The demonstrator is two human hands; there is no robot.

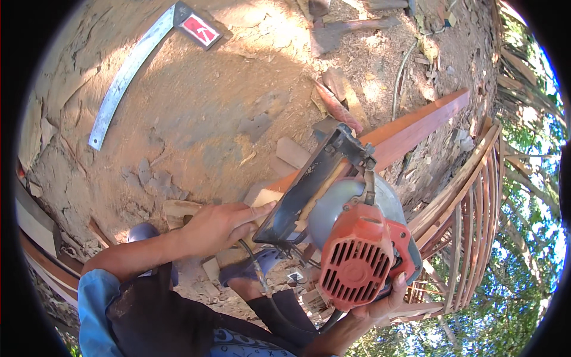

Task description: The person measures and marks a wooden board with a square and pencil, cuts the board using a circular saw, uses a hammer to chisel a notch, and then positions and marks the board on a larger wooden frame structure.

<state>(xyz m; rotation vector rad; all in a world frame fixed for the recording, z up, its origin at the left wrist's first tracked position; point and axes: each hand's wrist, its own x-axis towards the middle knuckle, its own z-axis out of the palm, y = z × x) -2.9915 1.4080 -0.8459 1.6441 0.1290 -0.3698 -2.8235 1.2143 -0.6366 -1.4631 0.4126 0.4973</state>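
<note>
At 10 o'clock a metal square lies on the dirt ground, its long blade pale grey and its stock dark with a red label; it looks stiff and light, easiest to lift by that stock. At 8 o'clock the left hand reaches in, one finger stretched toward the saw's plate and the others bent beneath; whether these fingers pinch anything I cannot tell. Just beside them starts the wooden board, which passes under the saw and runs out toward 2 o'clock: reddish brown, straight, smooth-faced. It is likely stiff and fairly light, dry enough to grip well, and best steadied by its edges, well clear of the blade. The circular saw sits at 4 o'clock, across the board, with a dark, scuffed base plate, a dull silver guard and a dusty red housing with slotted vents. It should be rigid and heavy, the weight gathered in the motor, so the rear handle is the place to hold. There, at 5 o'clock, the right hand has its fingers wrapped round, thumb uppermost, partly hidden by the housing.
</note>
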